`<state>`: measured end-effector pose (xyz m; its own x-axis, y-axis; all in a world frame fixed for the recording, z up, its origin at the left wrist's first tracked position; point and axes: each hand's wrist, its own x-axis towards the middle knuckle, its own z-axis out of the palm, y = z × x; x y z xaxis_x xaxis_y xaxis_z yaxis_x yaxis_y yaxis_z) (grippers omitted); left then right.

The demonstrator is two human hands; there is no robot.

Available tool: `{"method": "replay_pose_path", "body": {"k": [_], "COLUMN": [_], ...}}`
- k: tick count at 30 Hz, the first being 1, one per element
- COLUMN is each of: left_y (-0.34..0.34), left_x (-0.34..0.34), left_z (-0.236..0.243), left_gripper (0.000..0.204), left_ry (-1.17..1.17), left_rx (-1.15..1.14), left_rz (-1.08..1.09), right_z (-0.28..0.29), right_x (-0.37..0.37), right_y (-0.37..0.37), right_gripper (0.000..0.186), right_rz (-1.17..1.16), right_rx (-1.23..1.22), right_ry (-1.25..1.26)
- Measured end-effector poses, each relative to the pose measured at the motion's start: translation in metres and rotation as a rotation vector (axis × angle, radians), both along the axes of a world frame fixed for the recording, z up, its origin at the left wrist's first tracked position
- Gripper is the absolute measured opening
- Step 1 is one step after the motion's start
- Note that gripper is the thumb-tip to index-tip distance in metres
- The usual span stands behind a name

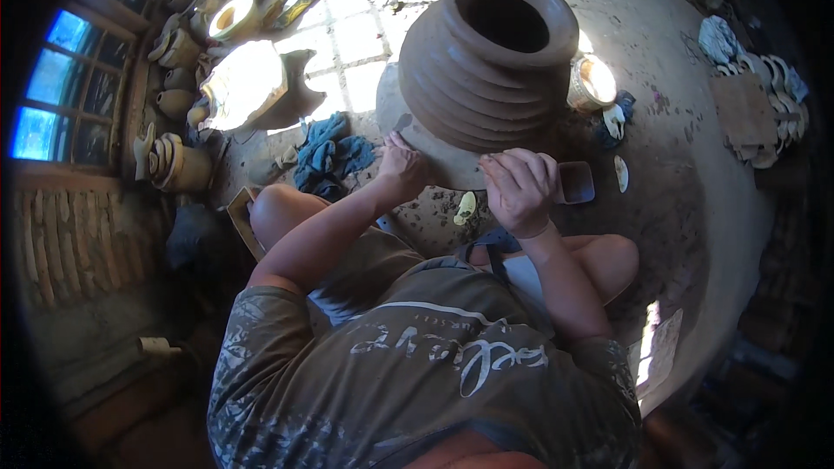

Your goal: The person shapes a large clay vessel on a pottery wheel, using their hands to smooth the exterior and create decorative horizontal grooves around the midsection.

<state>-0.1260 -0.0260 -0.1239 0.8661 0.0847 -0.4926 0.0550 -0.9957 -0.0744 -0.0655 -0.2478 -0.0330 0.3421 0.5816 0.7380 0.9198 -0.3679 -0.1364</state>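
A large brown clay pot (486, 78) with a wide round mouth and ridged sides stands upright on a round grey board (452, 172) in front of me. At the board's near left edge is my left hand (402, 167), its fingers bent over the rim. My right hand (523, 191) is closed in a pinch by the near right edge, close under the pot's lowest ridges. Whatever is between those fingertips, if anything, is hidden.
A crumpled blue cloth (330, 156) lies left of the board. Right of it are a small rectangular tub (575, 182), a white bucket (593, 82) and a pale oval piece (621, 173). A yellowish piece (466, 208) lies before me. Several pots (182, 165) line the window wall.
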Motion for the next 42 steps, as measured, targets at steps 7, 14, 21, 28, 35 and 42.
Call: {"method": "replay_pose_path", "body": {"k": [7,14,21,28,35,42], "left_y": [-0.017,-0.021,0.010,0.060,0.096,0.116], "left_x": [0.001,0.002,0.001,0.020,0.041,0.049], "left_z": [-0.010,-0.013,-0.010,0.005,0.015,0.002], "left_gripper": [0.056,0.059,0.060,0.060,0.054,0.049], "left_ry": [0.028,0.013,-0.007,0.101,0.127,0.030], "left_rx": [0.020,0.009,-0.049,0.012,0.015,-0.025], "left_rz": [-0.001,0.008,0.056,0.032,-0.038,-0.043], "right_z": [0.000,0.005,0.008,0.007,0.009,0.009], "right_x": [0.011,0.017,0.023,0.032,0.044,0.069], "right_y": [0.029,0.034,0.031,0.015,-0.002,-0.032], "right_gripper": [0.017,0.014,0.016,0.022,0.022,0.021], "right_rz": [-0.055,-0.083,-0.016,0.066,0.110,0.177], "right_rx": [-0.034,-0.093,-0.119,-0.121,-0.107,-0.105], "right_ry": [-0.127,-0.184,-0.214,-0.198,-0.191,-0.172]}}
